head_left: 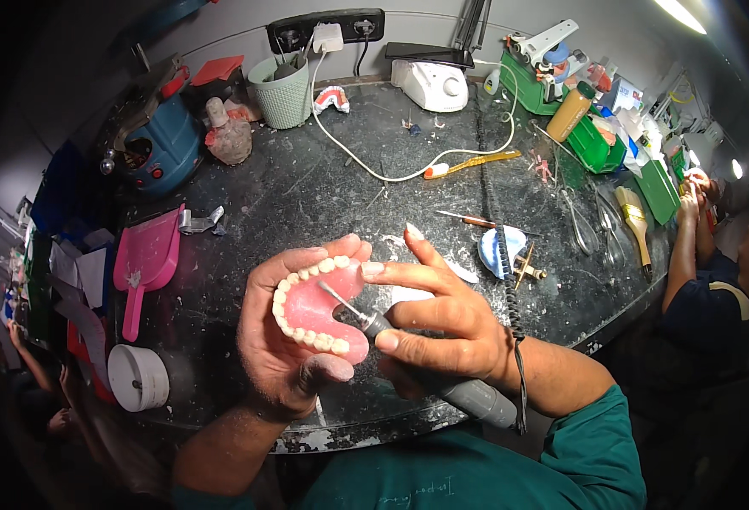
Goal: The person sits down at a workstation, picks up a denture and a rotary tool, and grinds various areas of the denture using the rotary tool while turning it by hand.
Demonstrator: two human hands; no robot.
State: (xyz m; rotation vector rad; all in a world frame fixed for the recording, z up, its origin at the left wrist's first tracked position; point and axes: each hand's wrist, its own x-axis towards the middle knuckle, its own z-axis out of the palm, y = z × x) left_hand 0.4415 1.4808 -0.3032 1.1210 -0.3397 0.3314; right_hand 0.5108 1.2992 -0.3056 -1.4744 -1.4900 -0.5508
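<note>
A pink upper denture [310, 299] with a curved row of cream teeth is cradled in my left hand [264, 340]. The fingers wrap behind its far edge and the thumb rests by its near end. My right hand [442, 319] grips a grey rotary handpiece [485, 405] like a pen. Its slim metal bur [337, 296] lies over the pink palate; whether the tip touches is hard to tell. My right index finger reaches to the denture's right edge. Pale dust coats my left fingers and wrist.
A black coiled cord [510, 280] runs from the handpiece across the bench. On the left are a pink dustpan [149, 255] and a round white container [138, 377]. A blue-white dental model [500, 251] and a brush [633, 221] lie right. Another person's hands [695, 187] are far right.
</note>
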